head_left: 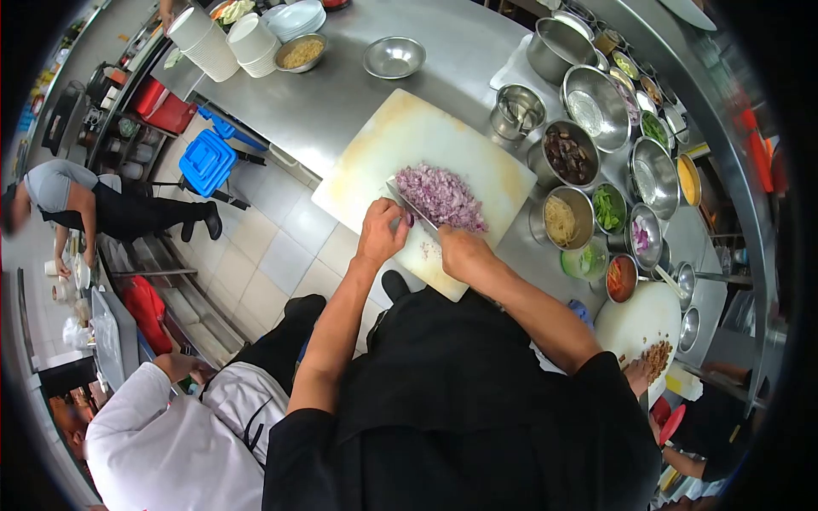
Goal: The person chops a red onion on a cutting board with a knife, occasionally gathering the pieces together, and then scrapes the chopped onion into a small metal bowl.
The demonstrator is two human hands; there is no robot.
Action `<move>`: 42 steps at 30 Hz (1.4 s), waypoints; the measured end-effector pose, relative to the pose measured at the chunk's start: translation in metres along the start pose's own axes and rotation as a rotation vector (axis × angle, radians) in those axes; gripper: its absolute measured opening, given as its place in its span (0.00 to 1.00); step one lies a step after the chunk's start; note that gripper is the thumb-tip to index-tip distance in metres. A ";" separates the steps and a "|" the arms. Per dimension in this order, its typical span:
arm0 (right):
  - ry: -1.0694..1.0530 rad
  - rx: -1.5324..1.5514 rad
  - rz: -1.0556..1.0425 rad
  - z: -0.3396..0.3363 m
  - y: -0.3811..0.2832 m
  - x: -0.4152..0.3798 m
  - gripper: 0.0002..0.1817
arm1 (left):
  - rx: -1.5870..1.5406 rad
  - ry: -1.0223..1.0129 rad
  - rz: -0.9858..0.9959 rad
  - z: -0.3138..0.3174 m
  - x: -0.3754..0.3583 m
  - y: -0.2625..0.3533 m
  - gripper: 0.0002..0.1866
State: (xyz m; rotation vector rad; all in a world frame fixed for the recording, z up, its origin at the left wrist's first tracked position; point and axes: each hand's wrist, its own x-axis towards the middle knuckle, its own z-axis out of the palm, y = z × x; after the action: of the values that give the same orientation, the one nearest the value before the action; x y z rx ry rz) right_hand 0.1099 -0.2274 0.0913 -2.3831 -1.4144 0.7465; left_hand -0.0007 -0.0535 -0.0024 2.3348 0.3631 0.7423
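My right hand (466,254) is wrapped round the handle of a knife (415,203), whose blade lies against a pile of chopped purple onion (440,196). The pile rests on a white cutting board (366,162) with yellowish stains. My left hand (383,230) is at the left of the blade, its fingers bent round a small dark purple onion piece (410,219) near the board's edge. A few onion bits lie on the board below the blade.
Metal bowls of noodles (560,220), dark pieces (569,155) and greens (607,209) stand at the right. An empty bowl (394,57) and stacked white containers (204,44) are beyond the board. A person in white (187,434) is at the lower left; another person's hand (637,376) is at the right.
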 end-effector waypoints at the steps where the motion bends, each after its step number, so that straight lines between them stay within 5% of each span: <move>1: 0.000 0.003 0.009 -0.002 -0.003 -0.002 0.10 | 0.002 0.003 -0.003 0.000 0.001 -0.002 0.08; 42: -0.029 0.013 0.030 0.003 -0.017 -0.011 0.09 | -0.056 0.044 0.044 -0.008 -0.006 -0.007 0.09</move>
State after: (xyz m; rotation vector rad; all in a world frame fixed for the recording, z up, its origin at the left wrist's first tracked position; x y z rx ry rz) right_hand 0.0914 -0.2283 0.0999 -2.3974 -1.3837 0.7990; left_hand -0.0101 -0.0468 -0.0048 2.2833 0.3070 0.8164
